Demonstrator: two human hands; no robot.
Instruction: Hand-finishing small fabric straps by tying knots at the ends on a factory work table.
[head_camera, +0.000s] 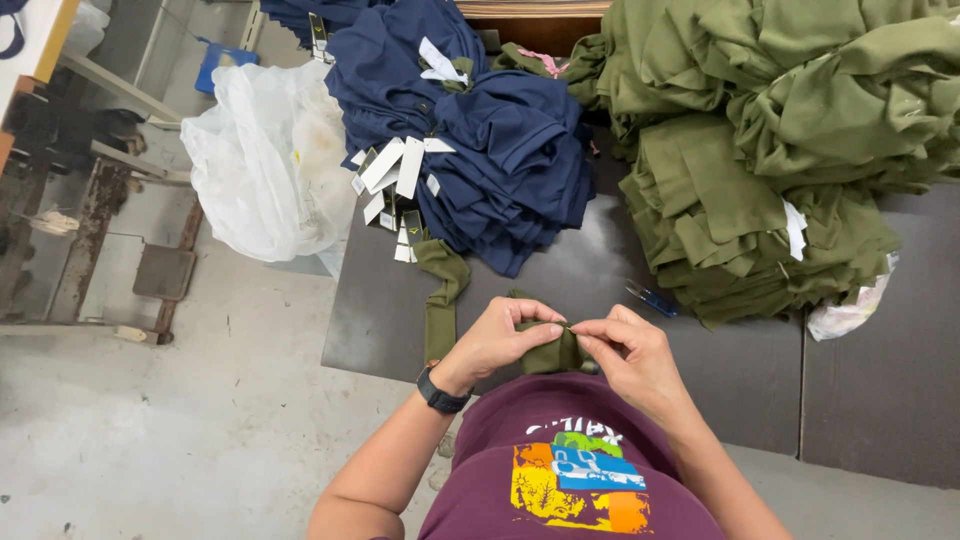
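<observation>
Several white rectangular hang tags (393, 172) fan out from the left edge of the navy garment pile (480, 130), with a few small dark tags tucked under them, and one more white tag lies on top of that pile. A white label (795, 228) pokes from the side of the olive garment stack (760, 170), and a crumpled white plastic bag (262, 160) sags off the table's (880, 400) left end. Both forearms come in from the bottom, bent inward so the hands meet just above the person's maroon shirt (560, 470). The left hand (497, 340), a black watch (440, 391) on its wrist, is closed on a small olive fabric piece (553, 352), thumb and forefinger pinching its top edge. The right hand (632, 355) pinches the same edge from the other side, fingertips nearly touching the left's. The piece sits between the two hands at the table's near edge, with a long olive strip (441, 290) trailing just to the left and a small blue-handled snipper (650, 297) lying on the table near the right hand.
</observation>
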